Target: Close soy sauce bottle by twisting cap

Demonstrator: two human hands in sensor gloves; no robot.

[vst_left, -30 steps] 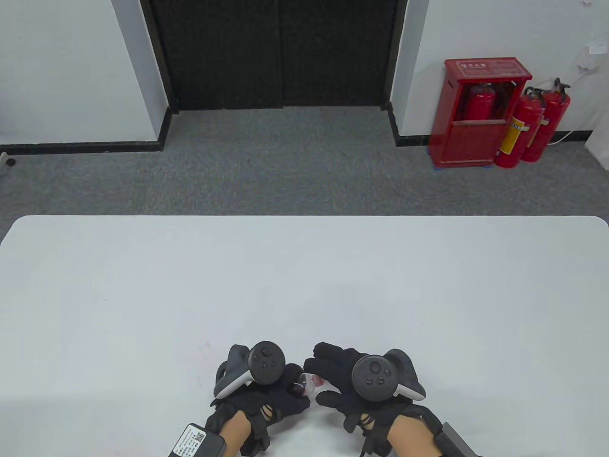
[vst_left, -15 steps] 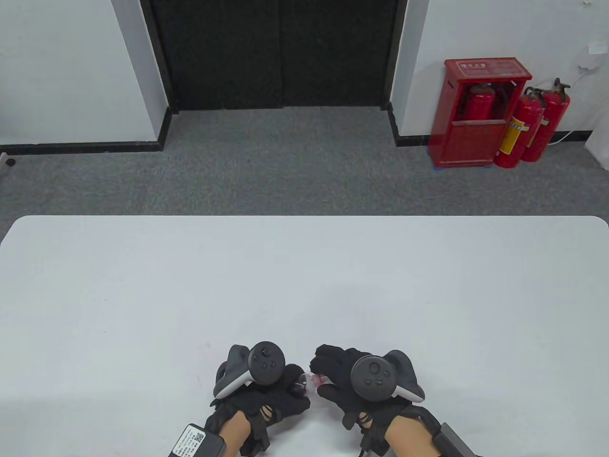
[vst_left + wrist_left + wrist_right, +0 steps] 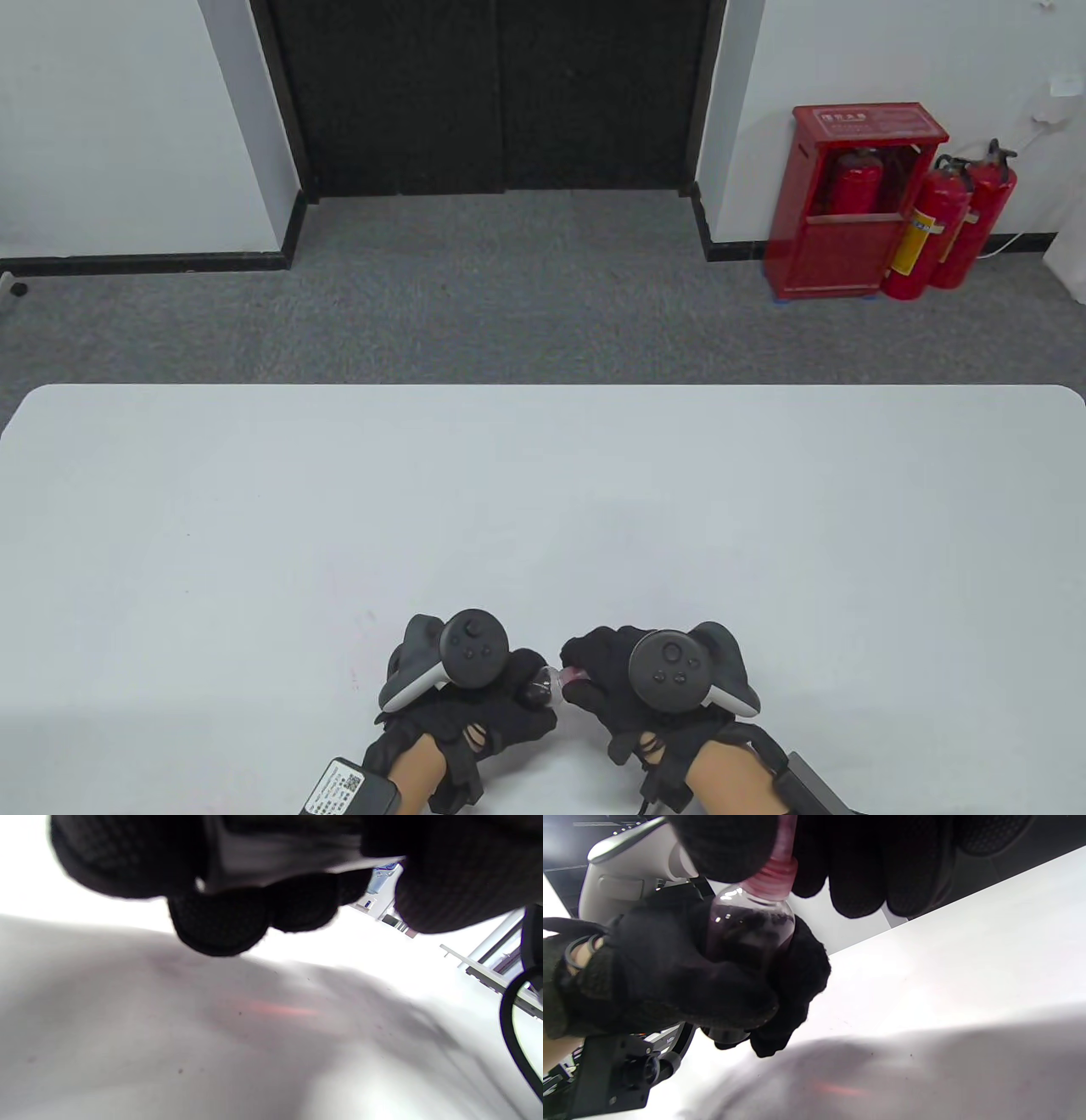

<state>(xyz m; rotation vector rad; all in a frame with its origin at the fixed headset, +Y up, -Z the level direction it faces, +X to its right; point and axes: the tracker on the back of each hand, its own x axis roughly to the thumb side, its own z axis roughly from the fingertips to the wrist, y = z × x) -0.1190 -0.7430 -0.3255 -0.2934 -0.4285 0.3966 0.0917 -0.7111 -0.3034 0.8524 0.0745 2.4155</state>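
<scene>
My left hand [image 3: 501, 700] grips a small clear bottle of dark soy sauce [image 3: 540, 684] near the table's front edge, neck pointing right. In the right wrist view the bottle [image 3: 749, 931] sits in the left glove [image 3: 670, 984], its pink-red threaded neck [image 3: 774, 878] running up into my right hand's fingers [image 3: 857, 870]. My right hand [image 3: 594, 675] holds the cap end of the bottle; the cap itself is hidden under the fingers. In the left wrist view only my left fingertips [image 3: 220, 921] over the table show.
The white table [image 3: 543, 509] stretches away from the hands. Beyond its far edge are grey carpet, a dark door [image 3: 496, 93] and a red extinguisher cabinet [image 3: 848, 199]. A black cable [image 3: 513, 1027] hangs at the right of the left wrist view.
My right hand has moved left and its fingers have curled in around the bottle's neck. The left hand and bottle have barely moved.
</scene>
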